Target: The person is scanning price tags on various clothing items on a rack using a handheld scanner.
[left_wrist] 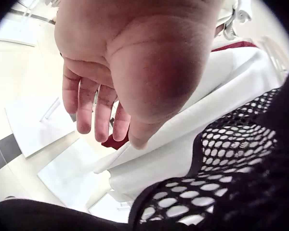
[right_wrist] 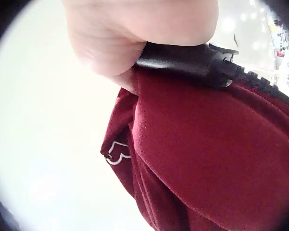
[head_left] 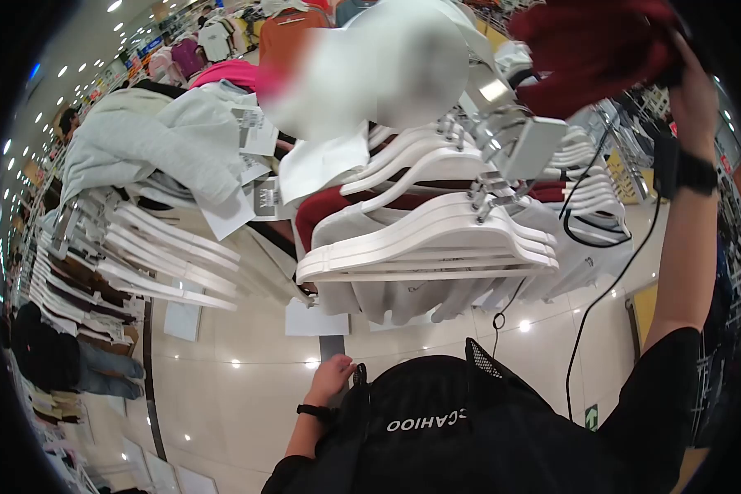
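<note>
Raised at the upper right of the head view, my right hand [head_left: 693,95] holds a bunched dark red garment [head_left: 589,53]. In the right wrist view its fingers curl round a black handle-like bar [right_wrist: 183,62] with a notched strip running off its end. Dark red cloth [right_wrist: 216,139] with a small white heart outline hangs right below; what the bar belongs to, I cannot tell. My left hand [head_left: 331,379] is low in front of the body, near a black mesh-edged bag. Its fingers [left_wrist: 104,115] extend loosely with nothing in them, close to white cloth [left_wrist: 168,144].
A rack of white hangers [head_left: 428,247] with grey and white clothes stands ahead. Folded pale garments [head_left: 140,136] with paper tags lie to its left, above more hangers [head_left: 169,247]. A black cable [head_left: 613,305] hangs from the right wrist. Another person [head_left: 78,354] is at far left.
</note>
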A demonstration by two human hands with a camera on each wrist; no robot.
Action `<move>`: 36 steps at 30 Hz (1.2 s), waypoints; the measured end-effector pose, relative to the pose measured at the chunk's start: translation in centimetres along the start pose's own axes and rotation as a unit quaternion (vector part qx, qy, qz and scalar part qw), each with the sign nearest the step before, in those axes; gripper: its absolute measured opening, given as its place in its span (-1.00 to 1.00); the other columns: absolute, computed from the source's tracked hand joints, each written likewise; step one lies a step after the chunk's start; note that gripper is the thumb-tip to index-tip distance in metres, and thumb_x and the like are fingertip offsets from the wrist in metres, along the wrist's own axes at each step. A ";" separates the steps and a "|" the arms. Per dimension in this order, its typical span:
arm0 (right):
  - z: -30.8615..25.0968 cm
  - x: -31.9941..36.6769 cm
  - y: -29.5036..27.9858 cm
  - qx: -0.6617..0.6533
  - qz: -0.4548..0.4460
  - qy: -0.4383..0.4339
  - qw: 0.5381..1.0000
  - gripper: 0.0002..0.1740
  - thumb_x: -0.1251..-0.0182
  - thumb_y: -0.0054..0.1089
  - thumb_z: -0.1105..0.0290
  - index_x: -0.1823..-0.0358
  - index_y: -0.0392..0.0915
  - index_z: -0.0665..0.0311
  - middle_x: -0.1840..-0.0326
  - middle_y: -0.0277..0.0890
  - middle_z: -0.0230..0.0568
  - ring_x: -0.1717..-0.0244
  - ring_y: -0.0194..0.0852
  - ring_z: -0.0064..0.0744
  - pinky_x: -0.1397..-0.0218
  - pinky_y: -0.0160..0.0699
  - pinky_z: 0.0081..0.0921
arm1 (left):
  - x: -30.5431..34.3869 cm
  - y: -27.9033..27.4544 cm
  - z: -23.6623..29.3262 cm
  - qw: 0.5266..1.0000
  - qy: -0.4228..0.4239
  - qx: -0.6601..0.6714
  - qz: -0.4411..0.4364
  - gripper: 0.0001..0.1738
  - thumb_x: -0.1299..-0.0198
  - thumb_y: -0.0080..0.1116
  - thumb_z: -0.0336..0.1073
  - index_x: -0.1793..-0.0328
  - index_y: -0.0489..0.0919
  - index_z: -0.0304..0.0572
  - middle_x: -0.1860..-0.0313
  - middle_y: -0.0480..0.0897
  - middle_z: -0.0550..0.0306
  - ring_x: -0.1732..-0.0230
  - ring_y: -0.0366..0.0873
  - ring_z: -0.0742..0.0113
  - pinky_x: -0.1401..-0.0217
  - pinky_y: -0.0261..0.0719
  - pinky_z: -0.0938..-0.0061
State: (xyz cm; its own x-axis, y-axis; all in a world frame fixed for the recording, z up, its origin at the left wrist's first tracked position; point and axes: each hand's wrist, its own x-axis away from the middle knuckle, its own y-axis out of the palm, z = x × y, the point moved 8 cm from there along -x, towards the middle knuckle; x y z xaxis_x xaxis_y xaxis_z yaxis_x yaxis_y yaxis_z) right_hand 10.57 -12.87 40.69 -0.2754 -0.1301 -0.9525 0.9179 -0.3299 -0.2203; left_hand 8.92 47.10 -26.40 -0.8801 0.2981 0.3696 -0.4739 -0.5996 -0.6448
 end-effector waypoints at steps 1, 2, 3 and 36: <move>2.3 2.1 0.2 -0.338 -0.027 0.143 0.930 -0.16 -0.15 0.08 0.67 -0.49 0.37 -0.18 -0.23 0.59 0.00 -0.21 0.57 0.04 -0.27 0.55 -0.24 | -0.5 -0.2 0.6 1.000 0.017 -0.007 -0.010 -0.58 -0.27 0.32 -0.02 -0.03 0.64 -0.22 0.10 0.76 -0.07 0.07 0.74 0.04 -0.01 0.68 0.25; 2.8 4.4 -1.6 -0.251 -0.015 0.090 0.964 -0.22 -0.17 0.09 0.67 -0.45 0.42 -0.11 -0.25 0.59 -0.02 -0.20 0.60 -0.04 -0.27 0.56 -0.27 | -0.9 -0.4 1.3 1.000 0.021 -0.013 -0.019 -0.58 -0.27 0.32 -0.02 -0.03 0.64 -0.22 0.10 0.76 -0.07 0.07 0.74 0.04 -0.01 0.68 0.25; 3.3 7.2 -3.8 -0.160 -0.006 0.036 0.986 -0.28 -0.19 0.10 0.67 -0.41 0.47 -0.04 -0.27 0.59 -0.05 -0.18 0.63 -0.12 -0.26 0.57 -0.29 | -1.2 -0.9 2.6 0.999 0.031 0.005 -0.018 -0.59 -0.28 0.32 -0.04 -0.02 0.64 -0.23 0.11 0.76 -0.07 0.08 0.74 0.05 0.00 0.67 0.25; -17.4 41.6 -13.7 -0.463 -0.320 0.548 0.619 -0.40 -0.08 0.48 0.64 -0.20 0.47 0.34 -0.05 0.55 -0.26 -0.04 0.51 -0.43 -0.17 0.52 -0.40 | 1.7 -6.6 35.0 0.820 0.207 0.452 -0.284 -0.77 -0.27 0.12 -0.56 -0.02 0.63 -0.38 0.34 0.69 0.18 0.45 0.52 0.56 0.46 0.36 0.64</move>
State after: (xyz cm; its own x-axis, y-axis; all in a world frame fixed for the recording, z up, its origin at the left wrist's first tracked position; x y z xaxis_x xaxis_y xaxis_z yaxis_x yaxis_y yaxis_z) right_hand -8.49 2.55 0.37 -0.7737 0.6300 -0.0664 0.6311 0.7572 -0.1685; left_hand 11.58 25.56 1.90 -0.5481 0.8343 0.0591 -0.7597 -0.5261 0.3821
